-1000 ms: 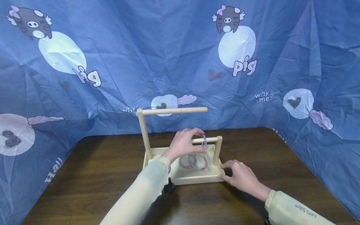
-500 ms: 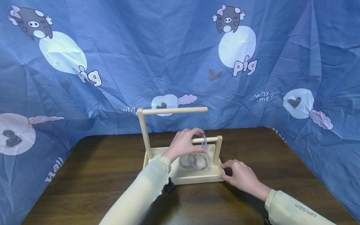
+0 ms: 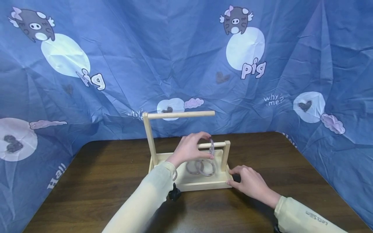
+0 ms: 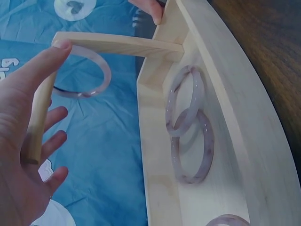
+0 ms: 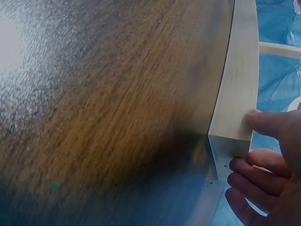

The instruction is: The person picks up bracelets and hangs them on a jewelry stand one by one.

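A wooden stand [image 3: 201, 186] has a shallow tray base, a tall arm at the left and a short arm at the right, each with a horizontal rod. My left hand [image 3: 189, 149] holds a translucent pale purple bangle [image 3: 212, 148] upright around the lower rod [image 3: 219, 145], thumb and fingertips at its edge. In the left wrist view, the thumb lies at the top of this bangle [image 4: 107, 70], near the rod's post. My right hand [image 3: 250, 183] grips the tray's right end, thumb on the front wall [image 5: 237, 94] at the corner.
Two overlapping bangles [image 4: 208, 141] lie in the tray below the lower rod. Another bangle [image 4: 228, 218] shows at the bottom of the left wrist view. The upper rod [image 3: 180, 114] extends above my left hand. A blue printed cloth [image 3: 186, 64] hangs behind the brown table [image 3: 110, 181].
My left hand and sleeve have shifted very slightly left, and the held bangle has turned a little. The right hand and the stand stay in place.
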Demonstrator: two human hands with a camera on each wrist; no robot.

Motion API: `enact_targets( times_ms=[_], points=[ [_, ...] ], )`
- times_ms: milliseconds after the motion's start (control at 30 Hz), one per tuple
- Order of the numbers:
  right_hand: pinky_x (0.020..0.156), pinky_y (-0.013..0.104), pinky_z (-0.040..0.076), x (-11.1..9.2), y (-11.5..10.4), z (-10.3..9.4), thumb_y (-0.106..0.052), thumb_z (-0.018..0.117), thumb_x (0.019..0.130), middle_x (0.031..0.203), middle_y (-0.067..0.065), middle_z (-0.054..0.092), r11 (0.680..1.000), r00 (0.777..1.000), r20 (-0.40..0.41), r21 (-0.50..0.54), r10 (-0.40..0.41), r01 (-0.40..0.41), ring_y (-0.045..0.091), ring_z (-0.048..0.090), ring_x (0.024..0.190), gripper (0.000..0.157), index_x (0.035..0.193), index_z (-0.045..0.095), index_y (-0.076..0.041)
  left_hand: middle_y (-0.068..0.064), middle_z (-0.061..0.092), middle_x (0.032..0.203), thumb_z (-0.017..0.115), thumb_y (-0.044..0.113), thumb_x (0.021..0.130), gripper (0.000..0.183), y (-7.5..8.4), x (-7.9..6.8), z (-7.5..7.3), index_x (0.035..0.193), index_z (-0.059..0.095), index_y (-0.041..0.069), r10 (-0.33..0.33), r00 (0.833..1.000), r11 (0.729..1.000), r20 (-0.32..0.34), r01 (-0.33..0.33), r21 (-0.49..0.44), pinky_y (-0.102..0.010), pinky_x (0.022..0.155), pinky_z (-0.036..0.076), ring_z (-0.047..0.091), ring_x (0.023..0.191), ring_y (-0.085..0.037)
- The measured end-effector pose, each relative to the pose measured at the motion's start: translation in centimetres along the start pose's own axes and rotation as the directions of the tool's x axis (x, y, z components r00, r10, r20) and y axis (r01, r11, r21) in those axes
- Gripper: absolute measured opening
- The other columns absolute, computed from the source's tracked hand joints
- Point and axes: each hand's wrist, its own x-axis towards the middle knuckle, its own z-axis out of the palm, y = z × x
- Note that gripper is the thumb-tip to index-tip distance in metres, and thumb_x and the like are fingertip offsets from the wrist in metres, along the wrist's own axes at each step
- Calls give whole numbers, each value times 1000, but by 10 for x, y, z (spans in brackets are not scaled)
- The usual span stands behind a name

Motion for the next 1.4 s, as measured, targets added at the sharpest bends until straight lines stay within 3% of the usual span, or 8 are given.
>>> enact_targets(
  times_ms=[500, 867, 1000, 1167, 1400],
  points=[
    [80, 45, 58, 2, 4, 3, -31, 86, 74, 104, 7, 77, 991, 998, -2, 120, 63, -62, 26, 72, 99, 40, 107, 75, -11, 6, 65, 133, 85, 55, 68, 79, -12, -10, -4, 135, 56, 25, -18, 1000, 998, -8, 18, -61, -44, 108, 44, 60, 124, -20],
    [83, 39, 56, 0, 4, 7, -23, 85, 75, 98, 4, 76, 980, 998, -17, 191, 53, -49, 19, 71, 93, 48, 116, 70, -3, 4, 65, 133, 86, 52, 69, 78, -18, -17, -10, 135, 57, 21, -15, 1000, 994, -23, 12, -112, -47, 110, 41, 59, 126, -22],
    [83, 37, 56, 1, 7, 8, -20, 85, 75, 97, 4, 75, 962, 998, -7, 266, 65, -61, 19, 70, 92, 48, 117, 68, -3, 4, 66, 132, 86, 52, 69, 76, -20, -19, -11, 133, 58, 22, -23, 1000, 991, -15, 21, -133, -46, 110, 41, 59, 127, -21],
    [78, 29, 55, 0, 8, 9, -14, 84, 76, 98, 5, 72, 914, 995, 45, 392, 93, -104, 17, 69, 89, 49, 120, 64, -1, 5, 64, 133, 87, 51, 68, 78, -23, -24, -12, 134, 56, 24, -56, 998, 983, -1, 55, -173, -45, 111, 39, 57, 128, -22],
    [77, 26, 55, 0, 7, 7, -12, 82, 78, 100, 7, 72, 901, 993, 68, 418, 99, -118, 16, 68, 88, 54, 127, 63, -1, -1, 60, 139, 88, 39, 71, 78, -38, -37, -18, 138, 52, 20, -103, 994, 946, 36, 109, -305, -43, 114, 41, 53, 133, -22]
  ],
)
